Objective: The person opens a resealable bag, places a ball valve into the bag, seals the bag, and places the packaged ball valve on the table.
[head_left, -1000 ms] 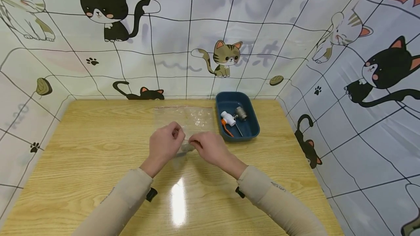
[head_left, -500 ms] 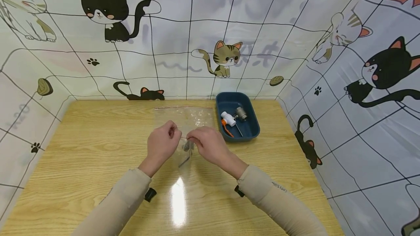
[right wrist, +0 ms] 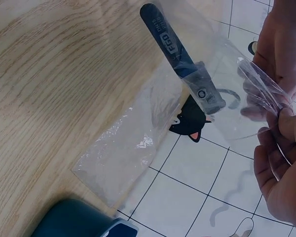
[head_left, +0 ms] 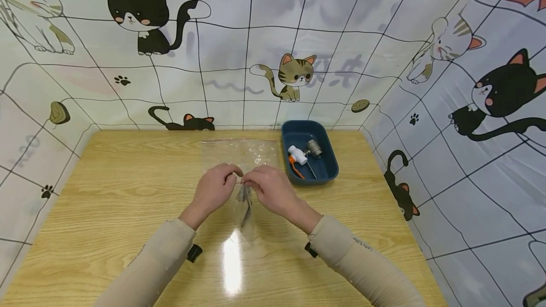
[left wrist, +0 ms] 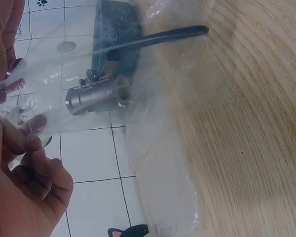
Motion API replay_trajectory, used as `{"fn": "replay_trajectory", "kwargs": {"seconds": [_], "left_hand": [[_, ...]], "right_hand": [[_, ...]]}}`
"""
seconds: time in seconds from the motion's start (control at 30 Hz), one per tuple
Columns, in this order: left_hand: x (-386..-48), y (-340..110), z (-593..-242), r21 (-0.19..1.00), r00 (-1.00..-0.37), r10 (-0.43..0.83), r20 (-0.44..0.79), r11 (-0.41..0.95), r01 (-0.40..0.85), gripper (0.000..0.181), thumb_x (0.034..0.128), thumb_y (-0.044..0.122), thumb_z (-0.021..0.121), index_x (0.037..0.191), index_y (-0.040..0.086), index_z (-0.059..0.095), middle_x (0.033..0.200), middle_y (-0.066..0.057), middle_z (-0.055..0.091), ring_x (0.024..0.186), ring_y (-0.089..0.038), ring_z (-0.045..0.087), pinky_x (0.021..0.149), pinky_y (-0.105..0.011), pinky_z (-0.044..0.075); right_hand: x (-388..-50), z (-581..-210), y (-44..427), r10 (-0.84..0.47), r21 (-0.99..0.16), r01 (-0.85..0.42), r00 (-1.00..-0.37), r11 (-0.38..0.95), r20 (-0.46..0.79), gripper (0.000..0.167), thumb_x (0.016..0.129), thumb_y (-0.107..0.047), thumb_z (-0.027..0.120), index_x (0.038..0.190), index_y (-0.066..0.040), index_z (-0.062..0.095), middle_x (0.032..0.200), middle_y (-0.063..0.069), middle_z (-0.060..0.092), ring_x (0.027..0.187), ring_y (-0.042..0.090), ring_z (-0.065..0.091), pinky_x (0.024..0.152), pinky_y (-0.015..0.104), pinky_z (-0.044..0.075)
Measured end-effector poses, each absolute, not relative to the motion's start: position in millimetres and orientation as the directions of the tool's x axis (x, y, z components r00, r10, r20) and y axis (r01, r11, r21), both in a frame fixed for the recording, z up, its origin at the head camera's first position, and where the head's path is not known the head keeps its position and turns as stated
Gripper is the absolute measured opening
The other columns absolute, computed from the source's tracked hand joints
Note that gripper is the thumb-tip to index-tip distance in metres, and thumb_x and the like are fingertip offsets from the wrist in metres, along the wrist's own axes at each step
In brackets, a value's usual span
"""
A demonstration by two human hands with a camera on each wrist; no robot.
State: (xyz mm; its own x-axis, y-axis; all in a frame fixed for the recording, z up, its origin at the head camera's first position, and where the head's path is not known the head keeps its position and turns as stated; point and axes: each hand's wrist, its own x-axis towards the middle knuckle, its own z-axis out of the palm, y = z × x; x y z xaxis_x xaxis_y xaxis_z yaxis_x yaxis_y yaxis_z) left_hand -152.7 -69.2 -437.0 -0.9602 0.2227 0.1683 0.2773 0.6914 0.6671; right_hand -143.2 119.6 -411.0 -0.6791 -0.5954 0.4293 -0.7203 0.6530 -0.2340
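In the head view my left hand (head_left: 212, 189) and right hand (head_left: 271, 186) meet near the middle of the table. Between fingers and thumbs they pinch the top edge of a clear zip bag (left wrist: 209, 81), which hangs down from them. Inside it is a metal ball valve (left wrist: 96, 96) with a long dark blue lever handle (right wrist: 167, 44), lettered FGD. Seen from the head, the valve is a blurred grey shape below the fingers. Whether the bag's seal is closed, I cannot tell.
A second clear zip bag (head_left: 261, 154) lies flat on the wooden table (head_left: 128, 193) beyond the hands. To its right stands a blue plastic bin (head_left: 332, 172) with a white valve (head_left: 297, 154), its orange handle (head_left: 297, 168) and a grey metal fitting (head_left: 314, 148). Cat-print sheeting surrounds the table.
My left hand has shifted right to meet the right hand at the bag's top. The bagged valve, which lay more level a second ago, now hangs down with its handle lowest.
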Motion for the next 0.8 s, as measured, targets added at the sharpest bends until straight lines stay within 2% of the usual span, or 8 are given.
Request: {"fn": "replay_trajectory", "kwargs": {"seconds": [0.1, 0.23, 0.3, 0.37, 0.47, 0.53, 0.7, 0.8], "left_hand": [[-151.7, -70.3, -438.2, 0.658, -0.959, 0.229, 0.168, 0.698, 0.282, 0.027, 0.0940, 0.014, 0.046, 0.094, 0.019, 0.073, 0.092, 0.000, 0.070, 0.067, -0.012, 0.055, 0.060, -0.030, 0.045], [-152.6, -72.3, -440.1, 0.650, -0.959, 0.224, 0.174, 0.705, 0.283, 0.026, 0.0954, 0.021, 0.046, 0.084, 0.022, 0.070, 0.075, 0.005, 0.065, 0.060, -0.010, 0.051, 0.056, -0.028, 0.042], [-152.7, -73.8, -440.1, 0.647, -0.958, 0.225, 0.177, 0.707, 0.285, 0.030, 0.0984, 0.025, 0.044, 0.079, 0.023, 0.067, 0.066, 0.006, 0.059, 0.056, -0.010, 0.048, 0.055, -0.028, 0.041], [-152.9, -75.4, -441.5, 0.640, -0.958, 0.220, 0.184, 0.713, 0.286, 0.037, 0.1012, 0.028, 0.039, 0.075, 0.023, 0.065, 0.064, 0.006, 0.057, 0.058, -0.010, 0.049, 0.057, -0.030, 0.043], [-153.1, -77.7, -443.9, 0.629, -0.960, 0.212, 0.184, 0.725, 0.281, 0.041, 0.1028, 0.028, 0.035, 0.078, 0.021, 0.067, 0.072, 0.005, 0.061, 0.067, -0.013, 0.056, 0.064, -0.034, 0.048], [-153.5, -78.9, -446.3, 0.607, -0.958, 0.215, 0.191, 0.741, 0.287, 0.035, 0.1001, 0.025, 0.038, 0.082, 0.019, 0.068, 0.082, 0.004, 0.065, 0.077, -0.014, 0.060, 0.068, -0.037, 0.050], [-152.4, -80.0, -449.4, 0.531, -0.936, 0.276, 0.220, 0.771, 0.352, 0.014, 0.0919, 0.024, 0.053, 0.091, 0.018, 0.066, 0.094, 0.002, 0.065, 0.087, -0.017, 0.059, 0.067, -0.038, 0.051], [-152.0, -79.1, -450.4, 0.509, -0.919, 0.299, 0.256, 0.767, 0.391, 0.015, 0.0962, 0.027, 0.054, 0.093, 0.018, 0.066, 0.098, 0.000, 0.066, 0.087, -0.018, 0.060, 0.064, -0.037, 0.051]], "right_hand": [[-144.1, -411.9, 119.9, -0.593, -0.238, -0.722, -0.677, 0.649, 0.437, 0.009, 0.092, -0.018, 0.066, 0.096, -0.020, 0.074, 0.088, -0.005, 0.072, 0.085, 0.011, 0.064, 0.076, 0.026, 0.052], [-145.8, -412.1, 120.7, -0.583, -0.241, -0.722, -0.675, 0.648, 0.453, 0.009, 0.092, -0.018, 0.067, 0.094, -0.020, 0.075, 0.087, -0.005, 0.072, 0.087, 0.012, 0.062, 0.080, 0.026, 0.051], [-146.7, -411.6, 121.4, -0.575, -0.238, -0.718, -0.677, 0.654, 0.459, 0.008, 0.091, -0.018, 0.067, 0.094, -0.020, 0.075, 0.086, -0.005, 0.072, 0.087, 0.013, 0.061, 0.079, 0.026, 0.051], [-147.1, -410.9, 122.5, -0.566, -0.239, -0.712, -0.682, 0.661, 0.463, 0.008, 0.091, -0.018, 0.067, 0.093, -0.020, 0.075, 0.087, -0.005, 0.072, 0.086, 0.013, 0.060, 0.077, 0.026, 0.050], [-147.2, -409.7, 124.6, -0.552, -0.249, -0.698, -0.695, 0.671, 0.461, 0.008, 0.091, -0.017, 0.067, 0.094, -0.020, 0.075, 0.087, -0.005, 0.072, 0.084, 0.013, 0.059, 0.075, 0.026, 0.049], [-147.4, -408.8, 126.0, -0.543, -0.270, -0.688, -0.709, 0.674, 0.450, 0.009, 0.092, -0.017, 0.067, 0.095, -0.020, 0.074, 0.087, -0.005, 0.072, 0.083, 0.013, 0.060, 0.073, 0.026, 0.049], [-148.1, -407.3, 129.5, -0.523, -0.317, -0.650, -0.752, 0.691, 0.402, 0.011, 0.094, -0.015, 0.063, 0.099, -0.019, 0.072, 0.092, -0.004, 0.071, 0.084, 0.012, 0.064, 0.071, 0.026, 0.051], [-149.0, -407.3, 131.7, -0.512, -0.326, -0.632, -0.768, 0.703, 0.385, 0.011, 0.095, -0.016, 0.062, 0.101, -0.019, 0.071, 0.095, -0.004, 0.071, 0.085, 0.012, 0.066, 0.069, 0.026, 0.053]]}}
